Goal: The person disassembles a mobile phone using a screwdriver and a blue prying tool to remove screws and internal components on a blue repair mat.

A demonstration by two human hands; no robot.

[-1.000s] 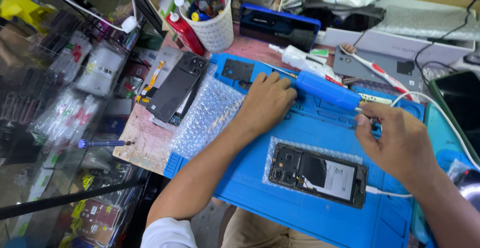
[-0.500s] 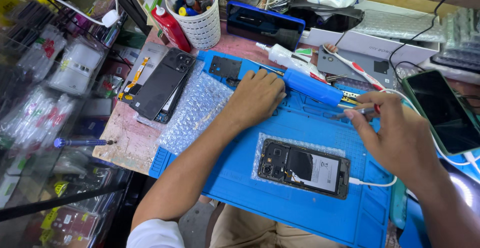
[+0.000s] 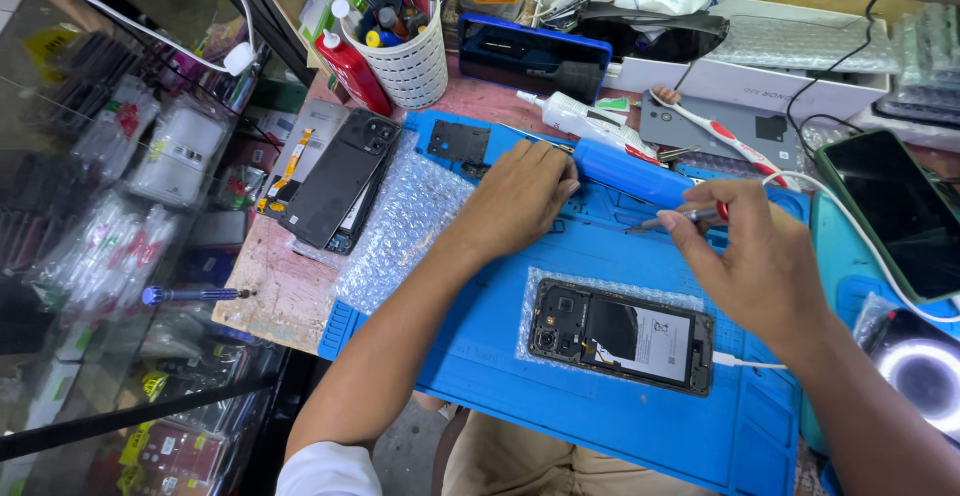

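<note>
An opened black phone, back cover off, lies on a piece of bubble wrap on the blue work mat, with a white cable plugged into its right end. My right hand hovers above the phone's right side, pinching a thin metal tool with a red end. My left hand rests flat on the mat's far part, fingers beside a blue cylindrical tool. A small black plate lies just left of that hand.
A black back cover lies left of the mat on more bubble wrap. A white basket of tools, a red bottle and a glue tube stand behind. Another phone and a ring light sit at the right. A glass counter drops off left.
My right hand has lifted the thin tool and moved it left toward the blue cylinder. The left hand stays put. The view has shifted slightly.
</note>
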